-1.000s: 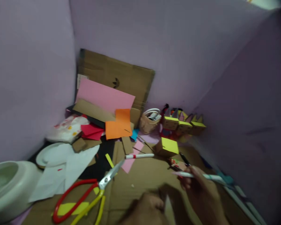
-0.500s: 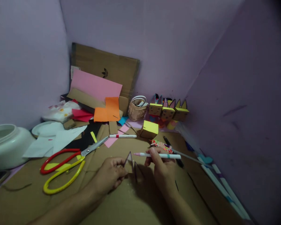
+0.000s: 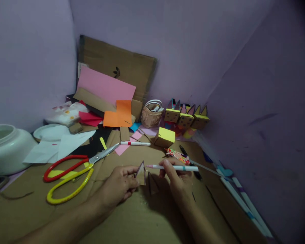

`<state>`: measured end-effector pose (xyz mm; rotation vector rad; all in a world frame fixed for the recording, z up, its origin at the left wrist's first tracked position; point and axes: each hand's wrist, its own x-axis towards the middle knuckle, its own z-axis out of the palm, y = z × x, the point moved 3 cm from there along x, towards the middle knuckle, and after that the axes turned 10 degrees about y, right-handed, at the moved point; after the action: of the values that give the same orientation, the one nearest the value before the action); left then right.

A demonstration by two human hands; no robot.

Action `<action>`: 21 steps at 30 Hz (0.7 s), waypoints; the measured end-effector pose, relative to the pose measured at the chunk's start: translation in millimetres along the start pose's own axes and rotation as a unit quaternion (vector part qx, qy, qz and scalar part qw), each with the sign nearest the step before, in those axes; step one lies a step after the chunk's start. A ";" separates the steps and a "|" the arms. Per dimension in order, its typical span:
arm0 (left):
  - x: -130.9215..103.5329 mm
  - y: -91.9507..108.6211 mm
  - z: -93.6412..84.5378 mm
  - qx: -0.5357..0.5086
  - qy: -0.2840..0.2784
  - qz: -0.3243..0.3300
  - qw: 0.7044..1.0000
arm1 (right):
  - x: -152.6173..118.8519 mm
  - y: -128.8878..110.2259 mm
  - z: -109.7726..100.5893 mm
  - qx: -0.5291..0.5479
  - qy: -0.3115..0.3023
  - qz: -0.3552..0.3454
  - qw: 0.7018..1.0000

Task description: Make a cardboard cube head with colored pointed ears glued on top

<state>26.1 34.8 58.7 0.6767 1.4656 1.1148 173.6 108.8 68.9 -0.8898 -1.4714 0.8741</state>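
Observation:
My left hand (image 3: 123, 183) pinches a small pointed cardboard piece (image 3: 141, 174) with a dark edge by its left side. In my right hand (image 3: 176, 178) is a white marker (image 3: 179, 167) with a pink tip and a teal band. The tip points left, close beside the upper edge of the cardboard piece; I cannot tell whether they touch. A second pointed cardboard piece (image 3: 153, 184) with dark edges is on the cardboard sheet (image 3: 127, 220) between my hands. Beyond them sits a small box (image 3: 165, 137) with a yellow top.
Scissors (image 3: 91, 161) with red and yellow handles lie left of my hands. A red-banded marker (image 3: 136, 143) is behind them. Several eared boxes (image 3: 186, 118) and a round brown basket (image 3: 151, 117) stand at the back. A white pot (image 3: 10, 149) is far left.
My left hand has turned the pointed cardboard piece, so more of its flat face shows. The marker stays in my right hand near it. The view has tilted slightly.

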 end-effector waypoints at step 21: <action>2.5 -2.4 -1.3 -0.013 -0.015 0.005 1.000 | -3.5 1.0 3.7 0.004 -0.049 0.010 0.999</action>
<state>24.7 35.8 55.4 0.6800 1.4213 1.1247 170.2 106.0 66.3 -0.8675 -1.5452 0.9493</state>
